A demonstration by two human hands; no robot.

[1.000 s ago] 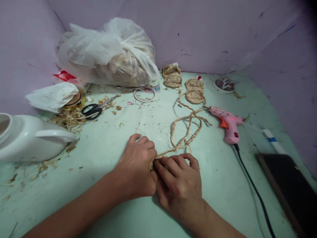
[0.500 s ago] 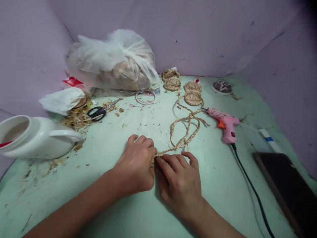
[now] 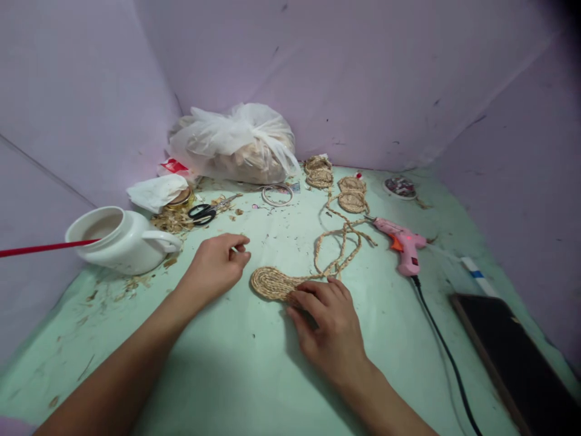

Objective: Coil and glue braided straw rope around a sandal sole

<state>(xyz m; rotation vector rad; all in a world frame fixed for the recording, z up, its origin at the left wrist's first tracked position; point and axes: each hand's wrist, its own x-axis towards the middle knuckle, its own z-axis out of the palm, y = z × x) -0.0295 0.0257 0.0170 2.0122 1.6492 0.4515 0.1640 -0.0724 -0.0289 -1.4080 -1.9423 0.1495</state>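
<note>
A flat oval coil of braided straw rope [image 3: 272, 284], shaped like a small sole, lies on the table in front of me. My right hand [image 3: 324, 315] grips its right end, with the fingers over the top and the thumb along the near edge; that end is hidden. Apart from the coil, to its upper left, my left hand [image 3: 222, 257] hovers with curled fingers, a gap between thumb and fingers and nothing in them. From the coil a loose braided tail [image 3: 338, 266] runs off and loops beyond my right hand.
A pink glue gun [image 3: 403, 239] with a black cord lies at right, near a dark phone [image 3: 512, 351]. Black-handled scissors [image 3: 204, 213], a white jug [image 3: 131, 242] and a plastic bag [image 3: 240, 145] are leftward. Coiled straw pieces [image 3: 351, 197] rest at the back.
My left hand has let go of the coil and moved left, uncovering its rounded end. My right hand stays on the other end. The view has tilted up and shifted left.
</note>
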